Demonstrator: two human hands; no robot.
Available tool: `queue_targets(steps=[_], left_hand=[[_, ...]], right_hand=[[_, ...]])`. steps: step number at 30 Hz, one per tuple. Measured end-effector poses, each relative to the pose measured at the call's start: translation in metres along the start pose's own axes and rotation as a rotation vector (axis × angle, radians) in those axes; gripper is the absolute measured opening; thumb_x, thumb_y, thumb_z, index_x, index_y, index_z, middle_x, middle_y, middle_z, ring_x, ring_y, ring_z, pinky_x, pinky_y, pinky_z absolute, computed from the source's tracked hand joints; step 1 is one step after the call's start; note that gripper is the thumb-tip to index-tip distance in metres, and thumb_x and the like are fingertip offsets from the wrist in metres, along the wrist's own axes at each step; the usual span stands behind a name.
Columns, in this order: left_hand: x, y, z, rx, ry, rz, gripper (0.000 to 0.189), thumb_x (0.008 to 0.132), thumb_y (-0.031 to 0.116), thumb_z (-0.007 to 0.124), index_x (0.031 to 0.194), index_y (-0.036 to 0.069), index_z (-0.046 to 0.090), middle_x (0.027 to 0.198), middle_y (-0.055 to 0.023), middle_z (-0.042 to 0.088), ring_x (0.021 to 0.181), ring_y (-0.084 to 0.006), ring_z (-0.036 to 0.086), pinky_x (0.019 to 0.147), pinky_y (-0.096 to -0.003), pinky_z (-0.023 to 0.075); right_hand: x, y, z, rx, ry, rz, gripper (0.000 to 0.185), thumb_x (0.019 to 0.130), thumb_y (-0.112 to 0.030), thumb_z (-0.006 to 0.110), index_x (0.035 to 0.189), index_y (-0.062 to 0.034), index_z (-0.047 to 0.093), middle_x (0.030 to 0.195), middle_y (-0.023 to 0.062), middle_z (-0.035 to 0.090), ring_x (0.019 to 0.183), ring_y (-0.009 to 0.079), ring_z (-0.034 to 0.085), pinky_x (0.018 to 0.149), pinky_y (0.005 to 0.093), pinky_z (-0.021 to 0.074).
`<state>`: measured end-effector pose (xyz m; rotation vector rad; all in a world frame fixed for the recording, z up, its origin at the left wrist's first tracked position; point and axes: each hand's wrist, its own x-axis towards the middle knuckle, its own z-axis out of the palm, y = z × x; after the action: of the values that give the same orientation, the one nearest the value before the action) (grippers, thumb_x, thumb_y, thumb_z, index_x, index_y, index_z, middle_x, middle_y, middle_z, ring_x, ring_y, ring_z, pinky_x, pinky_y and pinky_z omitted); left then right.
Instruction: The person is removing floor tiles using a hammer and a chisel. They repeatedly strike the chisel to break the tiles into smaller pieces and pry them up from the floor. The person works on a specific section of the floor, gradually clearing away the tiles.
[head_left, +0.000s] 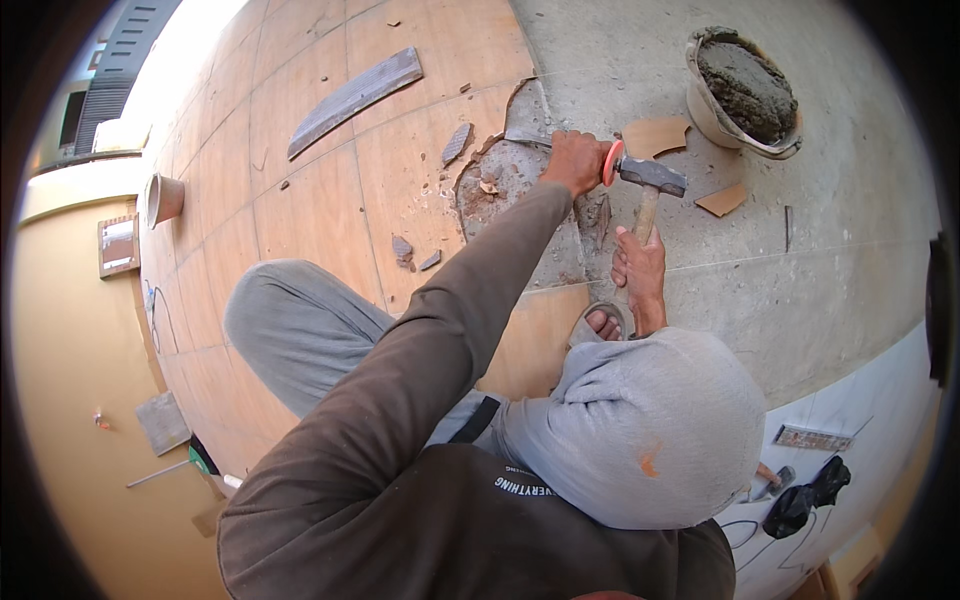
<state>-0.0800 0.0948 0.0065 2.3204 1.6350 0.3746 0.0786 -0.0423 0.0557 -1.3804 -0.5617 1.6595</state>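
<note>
My left hand (576, 161) grips a cold chisel with an orange hand guard (612, 163). The chisel's flat blade (527, 137) points left, at the jagged edge of the wood-look floor tiles (420, 161). My right hand (640, 262) is closed around the wooden handle of a club hammer (652, 176). The hammer's steel head is right beside the guard, at the chisel's struck end; whether they touch I cannot tell. Below my left hand, grey mortar bed (517, 172) with reddish rubble lies exposed where tile is broken away.
A bucket of wet mortar (746, 90) stands at upper right, with tile pieces (654, 137) near it. A long cut tile strip (356, 101) and shards (457, 142) lie on the tiles. A taut string (750, 262) crosses the concrete. A small bucket (165, 200) stands far left.
</note>
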Motion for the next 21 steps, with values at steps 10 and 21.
queue_targets(steps=[10, 21], left_hand=[[0.001, 0.002, 0.002, -0.024, 0.018, -0.046, 0.02, 0.08, 0.037, 0.076, 0.097, 0.026, 0.075, 0.081, -0.0074, 0.071, 0.086, -0.0312, 0.067, 0.077, -0.0497, 0.0409], [0.0, 0.001, 0.011, -0.008, 0.065, -0.038, 0.013, 0.088, 0.031, 0.066, 0.094, 0.026, 0.076, 0.082, -0.0064, 0.07, 0.088, -0.0283, 0.067, 0.08, -0.0501, 0.0405]], right_hand=[[-0.003, 0.011, 0.013, 0.219, 0.171, -0.099, 0.025, 0.095, -0.014, 0.065, 0.1, -0.0116, 0.041, 0.066, -0.0023, 0.041, 0.046, 0.007, 0.038, 0.038, 0.0265, 0.0305], [0.0, 0.017, -0.005, 0.263, 0.2, -0.102, 0.023, 0.095, -0.013, 0.065, 0.101, -0.0129, 0.042, 0.067, -0.0028, 0.04, 0.046, 0.0068, 0.038, 0.038, 0.0265, 0.0311]])
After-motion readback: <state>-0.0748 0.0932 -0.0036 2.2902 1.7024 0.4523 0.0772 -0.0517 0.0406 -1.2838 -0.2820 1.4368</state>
